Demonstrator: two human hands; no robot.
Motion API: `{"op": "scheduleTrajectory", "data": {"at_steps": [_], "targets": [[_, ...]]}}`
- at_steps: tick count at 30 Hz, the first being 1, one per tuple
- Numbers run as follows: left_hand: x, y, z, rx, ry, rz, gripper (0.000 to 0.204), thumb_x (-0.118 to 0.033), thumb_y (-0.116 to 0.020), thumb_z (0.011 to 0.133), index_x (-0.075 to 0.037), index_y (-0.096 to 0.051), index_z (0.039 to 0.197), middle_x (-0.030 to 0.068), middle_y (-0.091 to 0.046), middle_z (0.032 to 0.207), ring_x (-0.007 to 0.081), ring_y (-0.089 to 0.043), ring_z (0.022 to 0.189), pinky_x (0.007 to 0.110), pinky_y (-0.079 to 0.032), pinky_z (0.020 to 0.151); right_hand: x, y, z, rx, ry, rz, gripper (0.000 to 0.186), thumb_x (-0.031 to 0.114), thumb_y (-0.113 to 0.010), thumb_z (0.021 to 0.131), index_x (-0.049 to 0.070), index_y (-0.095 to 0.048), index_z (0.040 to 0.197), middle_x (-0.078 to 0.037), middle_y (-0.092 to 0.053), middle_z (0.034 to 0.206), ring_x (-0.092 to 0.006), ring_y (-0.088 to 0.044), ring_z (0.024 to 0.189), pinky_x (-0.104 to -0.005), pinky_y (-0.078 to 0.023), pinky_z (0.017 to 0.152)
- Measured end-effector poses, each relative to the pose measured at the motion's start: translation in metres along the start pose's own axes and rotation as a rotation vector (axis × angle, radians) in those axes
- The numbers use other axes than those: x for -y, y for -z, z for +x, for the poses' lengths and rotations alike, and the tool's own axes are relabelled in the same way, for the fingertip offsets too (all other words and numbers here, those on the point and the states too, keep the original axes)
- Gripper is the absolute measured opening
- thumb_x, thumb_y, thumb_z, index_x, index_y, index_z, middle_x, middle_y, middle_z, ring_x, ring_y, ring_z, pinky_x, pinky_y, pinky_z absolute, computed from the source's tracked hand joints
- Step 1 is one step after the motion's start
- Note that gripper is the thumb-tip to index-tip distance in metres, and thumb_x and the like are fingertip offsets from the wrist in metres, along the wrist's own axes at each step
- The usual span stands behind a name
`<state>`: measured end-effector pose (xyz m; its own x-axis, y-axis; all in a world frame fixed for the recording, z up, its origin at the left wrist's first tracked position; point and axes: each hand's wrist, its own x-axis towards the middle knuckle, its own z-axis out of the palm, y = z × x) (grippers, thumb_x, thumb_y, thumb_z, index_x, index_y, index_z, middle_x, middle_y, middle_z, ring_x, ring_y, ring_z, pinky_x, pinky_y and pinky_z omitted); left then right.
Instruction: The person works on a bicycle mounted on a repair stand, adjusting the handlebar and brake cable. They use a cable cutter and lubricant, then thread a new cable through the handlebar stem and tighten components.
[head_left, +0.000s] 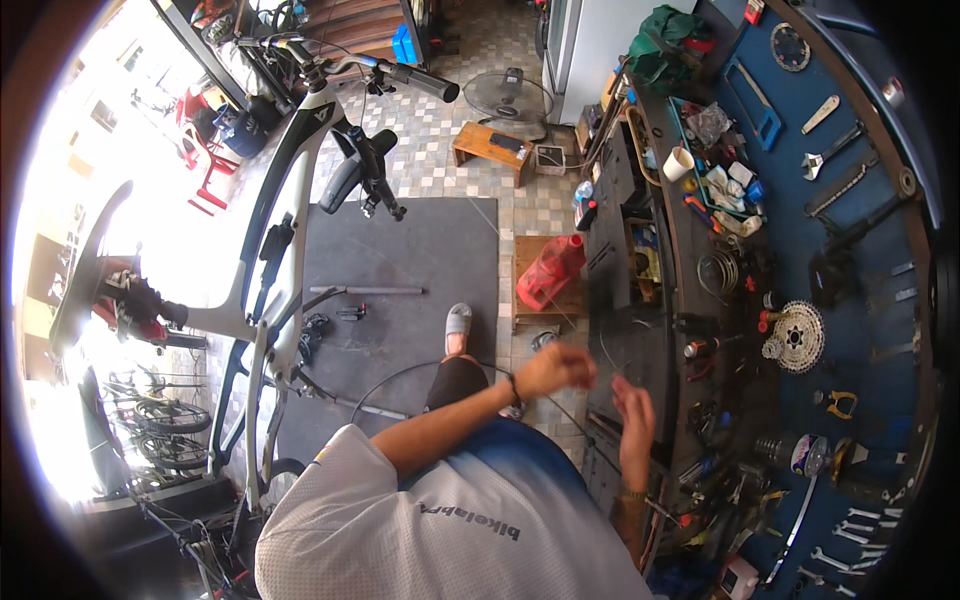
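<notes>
Head view — one left hand (553,371), one right hand (634,412), fingers blurred, grip impossible to tell, one red jug (551,274)

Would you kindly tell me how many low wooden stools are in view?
2: one stool by the fan, another stool under the red jug; others may be hidden.

left hand (556,369) blurred, right hand (633,408) blurred, any grip unclear, black cable (410,368) partly hidden by the left forearm (450,425), small bench items (722,185) too tiny to tell, shirt (420,530) cut off by the lower edge
</notes>
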<state>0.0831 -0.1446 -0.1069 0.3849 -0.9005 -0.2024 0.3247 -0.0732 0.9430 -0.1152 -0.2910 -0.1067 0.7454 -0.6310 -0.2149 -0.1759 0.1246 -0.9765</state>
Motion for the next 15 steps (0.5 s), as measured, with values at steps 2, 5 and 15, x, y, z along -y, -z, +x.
{"op": "scheduleTrajectory", "data": {"at_steps": [2,5,15], "targets": [[0.033,-0.037,-0.009,0.186,0.106,0.205,0.015,-0.014,-0.068,0.098,-0.002,-0.077,0.099,0.0080,-0.077,0.087,0.0132,-0.073,0.085,0.030,-0.058,0.078,0.023,-0.024,0.012,0.210,0.029,-0.006,0.023,0.026,-0.053,0.112,0.005,-0.060,0.108,-0.015,-0.069,0.134,-0.0184,-0.067,0.114,-0.0296,-0.053,0.095],[0.082,-0.059,-0.020,0.327,-0.071,0.512,0.018,-0.015,-0.067,0.096,-0.001,-0.077,0.103,0.0074,-0.079,0.090,0.0150,-0.075,0.077,0.030,-0.061,0.068,0.025,-0.039,0.010,0.453,-0.027,-0.047,0.023,0.024,-0.052,0.112,0.004,-0.058,0.103,-0.008,-0.070,0.109,-0.0138,-0.065,0.094,-0.0274,-0.052,0.082],[0.018,0.054,-0.085,-0.055,0.145,-0.167,0.039,-0.011,-0.059,0.103,0.005,-0.064,0.138,0.0184,-0.068,0.138,0.0277,-0.065,0.129,0.041,-0.053,0.112,-0.168,0.095,-0.105,0.192,-0.059,-0.583,0.028,0.025,-0.052,0.109,-0.001,-0.053,0.098,-0.019,-0.056,0.086,-0.0286,-0.054,0.078,-0.0423,-0.047,0.074]]}}
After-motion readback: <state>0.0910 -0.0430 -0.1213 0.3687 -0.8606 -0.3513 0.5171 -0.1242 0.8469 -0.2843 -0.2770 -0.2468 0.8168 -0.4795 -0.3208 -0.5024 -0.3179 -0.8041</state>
